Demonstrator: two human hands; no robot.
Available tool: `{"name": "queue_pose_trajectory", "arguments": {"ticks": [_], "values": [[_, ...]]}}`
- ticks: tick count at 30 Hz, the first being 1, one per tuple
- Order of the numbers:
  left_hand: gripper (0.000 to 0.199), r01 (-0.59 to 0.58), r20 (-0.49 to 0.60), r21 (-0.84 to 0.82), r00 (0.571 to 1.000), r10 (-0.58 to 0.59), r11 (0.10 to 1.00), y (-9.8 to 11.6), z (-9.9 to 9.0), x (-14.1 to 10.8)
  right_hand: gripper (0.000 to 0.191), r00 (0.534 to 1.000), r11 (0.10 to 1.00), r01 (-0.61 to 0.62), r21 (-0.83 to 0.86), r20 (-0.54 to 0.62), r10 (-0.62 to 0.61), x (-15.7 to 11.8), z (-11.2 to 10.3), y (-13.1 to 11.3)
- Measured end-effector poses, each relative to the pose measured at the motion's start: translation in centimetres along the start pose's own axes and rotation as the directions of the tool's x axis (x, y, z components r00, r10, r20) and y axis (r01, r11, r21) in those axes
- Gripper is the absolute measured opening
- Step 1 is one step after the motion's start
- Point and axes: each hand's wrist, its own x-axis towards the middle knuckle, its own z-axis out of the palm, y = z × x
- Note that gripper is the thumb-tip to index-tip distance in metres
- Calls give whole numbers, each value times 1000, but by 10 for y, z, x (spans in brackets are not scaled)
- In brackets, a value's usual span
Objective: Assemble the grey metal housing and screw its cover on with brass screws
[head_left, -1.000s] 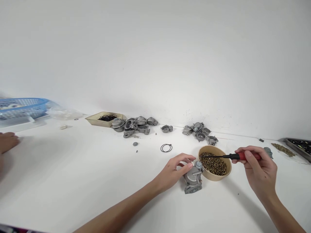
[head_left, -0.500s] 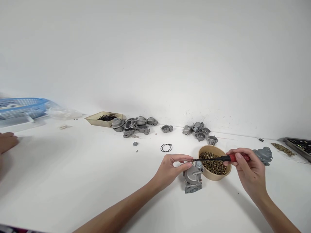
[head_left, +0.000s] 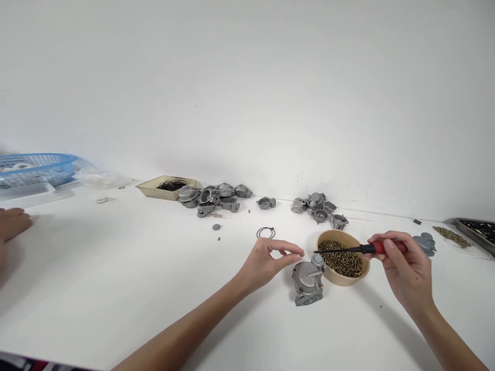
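My left hand [head_left: 268, 264] pinches a small brass-coloured screw [head_left: 302, 254] between thumb and index finger, most of it hidden by the fingertips. In my right hand [head_left: 406, 270] is a screwdriver [head_left: 373, 249] with a red and black handle, its shaft pointing left. The screwdriver's tip is just right of the screw, with a small gap between them. Below the tip, a grey metal carburetor-like housing [head_left: 308, 278] rests on the table. Beside it stands a round cardboard bowl [head_left: 342, 281] full of brass-coloured screws [head_left: 340, 257], under the screwdriver's shaft.
Two piles of grey castings [head_left: 209, 198] [head_left: 319, 206] lie along the wall. Black rings [head_left: 265, 233] lie on the white table [head_left: 127, 278]. A tray of black rings [head_left: 154, 191], a blue basket [head_left: 58, 170] and another person's hand [head_left: 15, 222] are leftward; a grey part [head_left: 425, 243] sits rightward.
My right hand has moved right and slightly up with the screwdriver, so its tip has come away from my left fingertips. My left hand has shifted slightly left and up.
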Motion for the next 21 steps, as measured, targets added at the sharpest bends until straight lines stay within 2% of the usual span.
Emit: {"name": "queue_pose_trajectory", "arguments": {"ticks": [3,7,13,21], "values": [[16,15,115,73,993,-23,997,2,-10,4,12,1000,1000,0,21,2,0,4,-4,0],[17,39,273,104,960,-67,994,1,-17,7,11,1000,999,-21,31,17,20,4,-4,1],[18,38,278,110,958,-67,993,-3,-17,6,11,999,998,-28,51,28,26,5,-4,0],[16,-123,326,183,944,58,975,-4,-22,6,19,1000,1000,-23,2,18,23,2,-1,-4]]}}
